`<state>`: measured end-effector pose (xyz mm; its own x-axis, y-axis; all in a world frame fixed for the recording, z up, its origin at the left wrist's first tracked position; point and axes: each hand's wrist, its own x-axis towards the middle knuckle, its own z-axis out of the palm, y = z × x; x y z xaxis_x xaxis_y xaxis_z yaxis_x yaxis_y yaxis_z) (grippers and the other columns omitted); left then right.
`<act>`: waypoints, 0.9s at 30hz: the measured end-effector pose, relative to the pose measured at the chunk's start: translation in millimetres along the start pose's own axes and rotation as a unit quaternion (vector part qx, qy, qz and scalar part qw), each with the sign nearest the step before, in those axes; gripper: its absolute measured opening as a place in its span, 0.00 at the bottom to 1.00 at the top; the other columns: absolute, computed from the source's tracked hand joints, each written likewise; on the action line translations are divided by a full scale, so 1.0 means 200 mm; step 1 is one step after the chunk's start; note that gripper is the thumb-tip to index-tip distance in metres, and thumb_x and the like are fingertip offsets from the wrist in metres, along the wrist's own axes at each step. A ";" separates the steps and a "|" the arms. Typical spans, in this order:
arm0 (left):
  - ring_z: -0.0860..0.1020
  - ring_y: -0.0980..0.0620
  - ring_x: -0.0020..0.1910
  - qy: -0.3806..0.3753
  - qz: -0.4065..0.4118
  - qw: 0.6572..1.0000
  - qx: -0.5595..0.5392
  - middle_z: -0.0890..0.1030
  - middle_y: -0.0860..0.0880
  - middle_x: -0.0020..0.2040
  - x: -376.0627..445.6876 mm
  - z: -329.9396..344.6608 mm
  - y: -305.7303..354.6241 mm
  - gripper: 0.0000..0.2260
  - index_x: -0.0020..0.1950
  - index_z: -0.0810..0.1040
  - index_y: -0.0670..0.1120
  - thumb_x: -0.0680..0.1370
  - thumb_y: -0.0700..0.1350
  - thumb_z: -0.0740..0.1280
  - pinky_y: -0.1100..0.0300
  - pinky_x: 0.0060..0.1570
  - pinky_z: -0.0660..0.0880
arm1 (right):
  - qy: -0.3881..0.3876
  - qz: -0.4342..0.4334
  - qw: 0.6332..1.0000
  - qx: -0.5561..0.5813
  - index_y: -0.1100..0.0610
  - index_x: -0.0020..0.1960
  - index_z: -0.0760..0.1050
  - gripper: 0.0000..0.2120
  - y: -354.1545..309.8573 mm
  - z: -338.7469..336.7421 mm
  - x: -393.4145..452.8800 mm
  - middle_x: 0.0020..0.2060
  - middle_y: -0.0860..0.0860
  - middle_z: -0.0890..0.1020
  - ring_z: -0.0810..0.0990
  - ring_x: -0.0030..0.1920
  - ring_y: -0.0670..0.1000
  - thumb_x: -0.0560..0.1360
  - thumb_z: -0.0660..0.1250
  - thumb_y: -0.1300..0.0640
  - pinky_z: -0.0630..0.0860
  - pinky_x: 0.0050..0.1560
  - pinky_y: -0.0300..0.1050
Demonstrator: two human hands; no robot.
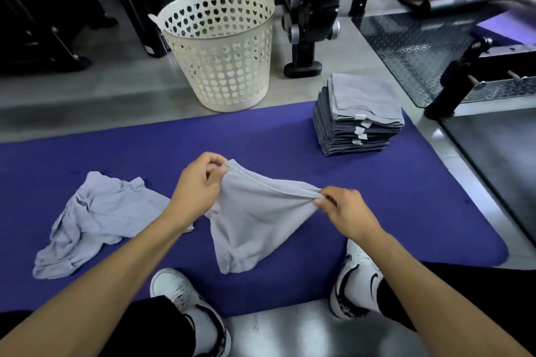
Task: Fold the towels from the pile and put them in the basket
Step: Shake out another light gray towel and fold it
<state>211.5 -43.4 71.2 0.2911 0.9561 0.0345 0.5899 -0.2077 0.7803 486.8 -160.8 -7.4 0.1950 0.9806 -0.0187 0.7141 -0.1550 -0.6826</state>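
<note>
Left hand and right hand fingers pinching grey towel, basket interior hidden

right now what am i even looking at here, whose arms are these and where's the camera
There is no machine here. The one picture comes from a camera worn on a person's head, looking forward and down, so the arms are that person's own. They sit at the edge of a purple mat, shoes at the bottom of the view. The left hand and right hand each pinch a top corner of a grey towel, which hangs between them. To the left on the mat lies a crumpled towel pile. At the far right of the mat is a neat stack of folded towels. A white basket stands on the floor beyond the mat.
</note>
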 end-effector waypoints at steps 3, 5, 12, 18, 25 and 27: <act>0.76 0.62 0.31 -0.030 -0.009 1.000 -0.002 0.81 0.57 0.32 0.02 -0.05 0.07 0.06 0.54 0.79 0.54 0.82 0.44 0.64 0.63 0.36 0.71 | 0.030 -0.018 0.999 0.010 0.59 0.44 0.77 0.10 -0.08 -0.17 0.05 0.34 0.51 0.82 0.81 0.38 0.53 0.81 0.64 0.55 0.78 0.41 0.51; 0.82 0.54 0.40 -0.043 -0.030 0.999 -0.011 0.85 0.51 0.41 0.05 -0.08 0.10 0.07 0.50 0.82 0.52 0.81 0.43 0.65 0.59 0.43 0.76 | 0.024 -0.040 0.999 0.004 0.57 0.43 0.76 0.10 -0.16 -0.30 0.08 0.34 0.49 0.82 0.82 0.39 0.51 0.81 0.63 0.55 0.77 0.43 0.49; 0.81 0.50 0.45 0.005 -0.039 0.987 -0.158 0.83 0.47 0.43 0.08 -0.15 0.23 0.06 0.48 0.81 0.47 0.81 0.41 0.65 0.55 0.53 0.77 | 0.064 -0.128 0.990 -0.018 0.49 0.39 0.73 0.11 -0.43 -0.67 0.09 0.34 0.45 0.77 0.74 0.37 0.45 0.81 0.63 0.55 0.71 0.40 0.38; 0.68 0.60 0.27 0.040 0.034 0.995 -0.079 0.76 0.52 0.32 0.02 -0.12 0.30 0.06 0.47 0.76 0.46 0.82 0.43 0.62 0.67 0.28 0.67 | 0.122 -0.070 0.989 0.035 0.50 0.55 0.75 0.09 -0.49 -0.74 0.05 0.37 0.49 0.81 0.81 0.40 0.46 0.77 0.69 0.60 0.75 0.41 0.36; 0.73 0.54 0.33 0.075 0.010 0.997 -0.012 0.79 0.51 0.38 -0.01 -0.16 0.28 0.07 0.45 0.74 0.48 0.82 0.43 0.61 0.65 0.31 0.67 | 0.079 -0.049 0.996 0.003 0.46 0.39 0.79 0.11 -0.53 -0.69 0.00 0.37 0.44 0.84 0.82 0.40 0.40 0.74 0.72 0.61 0.76 0.44 0.34; 0.72 0.53 0.33 0.049 -0.007 0.999 -0.019 0.78 0.51 0.36 -0.02 -0.16 0.26 0.07 0.44 0.74 0.47 0.82 0.43 0.62 0.62 0.33 0.69 | 0.070 -0.047 0.996 0.005 0.47 0.39 0.79 0.09 -0.54 -0.66 0.00 0.36 0.46 0.84 0.82 0.40 0.44 0.74 0.72 0.60 0.75 0.42 0.34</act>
<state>217.4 -51.7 132.2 0.2071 0.9749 0.0821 0.5641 -0.1875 0.8041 499.5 -160.2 162.5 0.2202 0.9643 0.1470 0.7265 -0.0616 -0.6844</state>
